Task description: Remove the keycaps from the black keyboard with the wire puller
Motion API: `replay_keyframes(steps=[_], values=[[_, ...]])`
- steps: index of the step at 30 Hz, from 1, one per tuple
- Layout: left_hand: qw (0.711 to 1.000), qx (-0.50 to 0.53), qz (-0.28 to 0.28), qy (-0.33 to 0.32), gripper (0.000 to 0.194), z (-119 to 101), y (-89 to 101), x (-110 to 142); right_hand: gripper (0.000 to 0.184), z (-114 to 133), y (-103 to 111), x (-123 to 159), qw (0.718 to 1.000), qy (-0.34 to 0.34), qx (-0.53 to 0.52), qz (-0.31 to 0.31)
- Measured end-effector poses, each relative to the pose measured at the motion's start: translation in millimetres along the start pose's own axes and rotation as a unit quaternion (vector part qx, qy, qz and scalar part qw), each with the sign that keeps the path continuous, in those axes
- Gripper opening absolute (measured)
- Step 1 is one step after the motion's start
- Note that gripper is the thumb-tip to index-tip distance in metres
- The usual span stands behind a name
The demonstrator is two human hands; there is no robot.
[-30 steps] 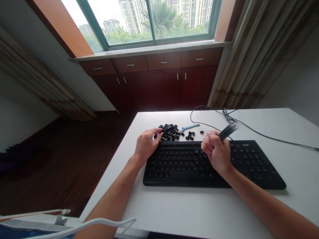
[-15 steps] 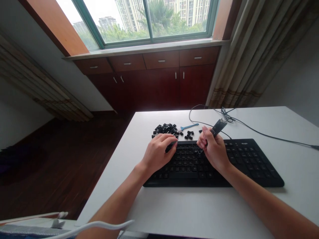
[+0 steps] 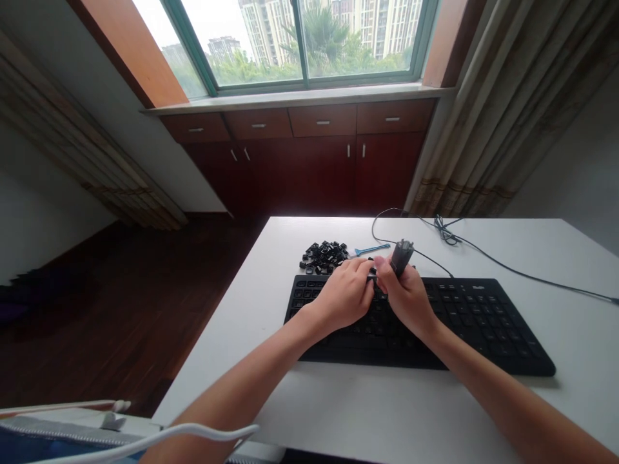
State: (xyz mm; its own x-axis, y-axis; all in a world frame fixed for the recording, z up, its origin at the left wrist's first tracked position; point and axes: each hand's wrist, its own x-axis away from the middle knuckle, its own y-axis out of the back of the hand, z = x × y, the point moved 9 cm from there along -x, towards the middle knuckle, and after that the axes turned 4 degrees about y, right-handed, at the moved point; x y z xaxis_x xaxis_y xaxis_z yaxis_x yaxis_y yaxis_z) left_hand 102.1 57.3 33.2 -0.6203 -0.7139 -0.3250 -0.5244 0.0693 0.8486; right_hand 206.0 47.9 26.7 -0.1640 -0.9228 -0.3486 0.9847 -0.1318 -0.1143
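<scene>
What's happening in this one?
A person is working over a black keyboard on a white table. The right hand grips a dark tool; close beside it, the left hand is over the keyboard, its grip unclear. Loose black keycaps lie heaped behind the keyboard, with a blue brush near them.

Keyboard (image 3: 476,319) matt plastic; keycaps (image 3: 325,257) glossy plastic; tabletop (image 3: 367,406) smooth

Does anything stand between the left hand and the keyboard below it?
Nothing visible does. The left hand is over the keyboard; the pile of black keycaps lies beyond the keyboard's far edge. The right hand, gripping a dark tool, is close beside the left. What lies under the left hand is hidden.
</scene>
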Motion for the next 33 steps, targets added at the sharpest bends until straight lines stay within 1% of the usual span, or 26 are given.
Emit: replay_keyframes(steps=[3,6,8,10,13,15,18,20,23,25,27,30,33], values=[[1.000,-0.001,-0.007,-0.002,0.024,2.5,-7.8,-2.8,0.026,9.4,-5.7,6.7,0.993,0.034,0.111,0.023],[1.000,0.002,-0.008,-0.013,0.026,2.2,-11.1,1.8,0.026,11.2,-16.3,9.9,0.988,0.049,0.128,0.070],[1.000,0.004,-0.007,-0.030,0.029,-1.2,-10.1,7.0,0.026,10.0,-21.2,10.4,0.986,0.055,0.127,0.092],[0.999,0.008,-0.009,-0.042,0.033,-5.1,-6.7,12.0,0.026,8.6,-19.9,9.1,0.986,0.058,0.129,0.082],[0.999,0.015,-0.009,-0.037,0.033,-7.9,-1.7,17.3,0.026,2.2,-9.2,4.0,0.991,0.029,0.127,0.030],[0.999,0.017,-0.005,-0.028,0.032,-8.6,-0.2,19.2,0.031,-6.5,-2.1,-0.4,0.997,-0.014,0.081,0.003],[1.000,0.015,-0.001,-0.025,0.030,-9.8,0.0,20.8,0.041,-18.7,1.4,-6.6,0.997,-0.068,-0.032,-0.012],[0.999,0.015,0.001,-0.028,0.029,-10.3,-0.9,21.4,0.044,-21.6,0.0,-10.2,0.996,-0.073,-0.058,-0.008],[0.999,0.020,-0.002,-0.031,0.029,-9.4,-1.8,21.9,0.043,-22.7,-5.3,-12.6,0.998,-0.059,-0.016,0.010],[0.999,0.022,-0.006,-0.024,0.029,-7.7,-2.0,22.1,0.041,-23.7,-10.0,-11.9,0.998,-0.055,-0.019,0.024],[1.000,0.018,-0.006,-0.015,0.030,-6.3,-2.6,22.2,0.040,-24.0,-15.4,-10.2,0.994,-0.063,-0.084,0.044],[1.000,0.011,-0.002,-0.011,0.035,-7.4,-3.9,22.7,0.041,-19.8,-19.3,-8.4,0.974,-0.076,-0.204,0.067],[1.000,0.013,-0.007,0.000,0.032,-7.6,-2.9,23.3,0.040,-15.1,-14.9,-8.9,0.960,-0.080,-0.261,0.058]])
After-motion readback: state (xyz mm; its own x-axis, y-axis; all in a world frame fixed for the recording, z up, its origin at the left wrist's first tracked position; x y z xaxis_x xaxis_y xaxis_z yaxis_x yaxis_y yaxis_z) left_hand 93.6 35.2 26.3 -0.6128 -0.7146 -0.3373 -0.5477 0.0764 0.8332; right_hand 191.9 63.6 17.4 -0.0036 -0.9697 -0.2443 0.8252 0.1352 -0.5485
